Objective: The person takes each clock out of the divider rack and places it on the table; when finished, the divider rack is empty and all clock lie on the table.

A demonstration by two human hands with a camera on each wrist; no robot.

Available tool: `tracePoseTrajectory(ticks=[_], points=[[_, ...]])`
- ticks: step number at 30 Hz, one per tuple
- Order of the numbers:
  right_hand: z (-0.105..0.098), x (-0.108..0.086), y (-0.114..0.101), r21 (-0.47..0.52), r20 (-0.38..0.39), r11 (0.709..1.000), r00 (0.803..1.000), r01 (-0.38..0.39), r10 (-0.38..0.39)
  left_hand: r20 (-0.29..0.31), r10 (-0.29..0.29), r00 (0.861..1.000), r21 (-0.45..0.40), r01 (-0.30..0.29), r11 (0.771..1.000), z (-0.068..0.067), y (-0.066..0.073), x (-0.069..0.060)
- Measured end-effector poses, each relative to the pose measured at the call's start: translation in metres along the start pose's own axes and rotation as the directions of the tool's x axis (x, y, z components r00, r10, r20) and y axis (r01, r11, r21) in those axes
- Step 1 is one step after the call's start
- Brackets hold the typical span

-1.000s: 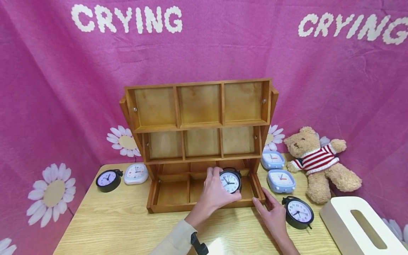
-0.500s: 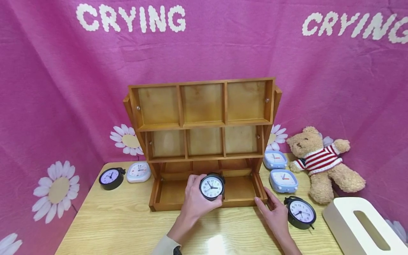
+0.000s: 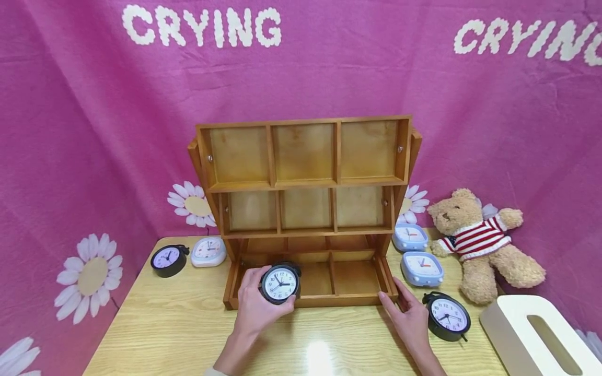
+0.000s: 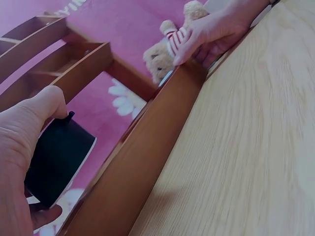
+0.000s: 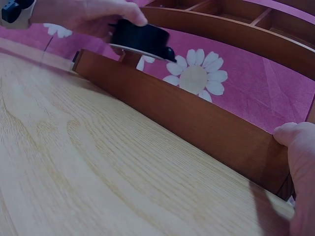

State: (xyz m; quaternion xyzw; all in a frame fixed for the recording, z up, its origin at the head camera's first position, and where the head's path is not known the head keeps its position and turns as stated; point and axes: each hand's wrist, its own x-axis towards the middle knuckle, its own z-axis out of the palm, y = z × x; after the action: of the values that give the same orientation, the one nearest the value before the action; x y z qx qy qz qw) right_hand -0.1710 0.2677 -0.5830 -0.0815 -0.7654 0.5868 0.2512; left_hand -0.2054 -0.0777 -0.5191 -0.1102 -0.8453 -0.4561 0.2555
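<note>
My left hand [image 3: 259, 309] grips a round black alarm clock [image 3: 280, 284] by its sides, its white dial facing up toward the head camera. The clock is over the bottom left part of a wooden three-tier shelf [image 3: 329, 301], each tier split into three compartments. In the left wrist view the clock's black side [image 4: 59, 160] sits between thumb and fingers, above the tray's front board. At the shelf's bottom right corner my right hand [image 3: 408, 319] holds the tray's end, thumb on the front edge; its fingers are partly hidden.
Right of the shelf are two blue clocks [image 3: 422, 269], a black alarm clock [image 3: 448, 316], a teddy bear [image 3: 479, 240] and a white tissue box [image 3: 531, 334]. On the left lie a black clock [image 3: 169, 260] and a white clock [image 3: 209, 251]. A pink curtain [image 3: 310, 78] hangs behind.
My left hand has carried the black alarm clock leftward, from the right compartment of the bottom tier past the middle to the left one. My right hand stays at the corner.
</note>
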Motion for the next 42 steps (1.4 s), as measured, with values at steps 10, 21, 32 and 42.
tracePoseTrajectory(ticks=[10,21,32,42], points=[[-0.001,-0.002,-0.002,-0.028,-0.018,0.999,1.0,-0.021,0.021,-0.111,-0.006,0.994,0.016,0.008,1.0,-0.048,-0.029,-0.012],[0.001,-0.002,-0.001,-0.017,-0.005,1.0,1.0,-0.015,0.015,-0.259,-0.089,0.962,0.083,0.114,0.99,-0.108,-0.056,-0.028],[0.001,-0.001,0.0,-0.013,0.004,1.0,1.0,-0.025,0.025,-0.376,-0.252,0.892,0.084,0.304,0.949,-0.151,-0.102,-0.022],[0.0,-0.001,0.003,-0.005,-0.005,1.0,1.0,-0.01,0.01,-0.378,-0.396,0.837,0.138,0.474,0.869,-0.177,-0.148,-0.012]])
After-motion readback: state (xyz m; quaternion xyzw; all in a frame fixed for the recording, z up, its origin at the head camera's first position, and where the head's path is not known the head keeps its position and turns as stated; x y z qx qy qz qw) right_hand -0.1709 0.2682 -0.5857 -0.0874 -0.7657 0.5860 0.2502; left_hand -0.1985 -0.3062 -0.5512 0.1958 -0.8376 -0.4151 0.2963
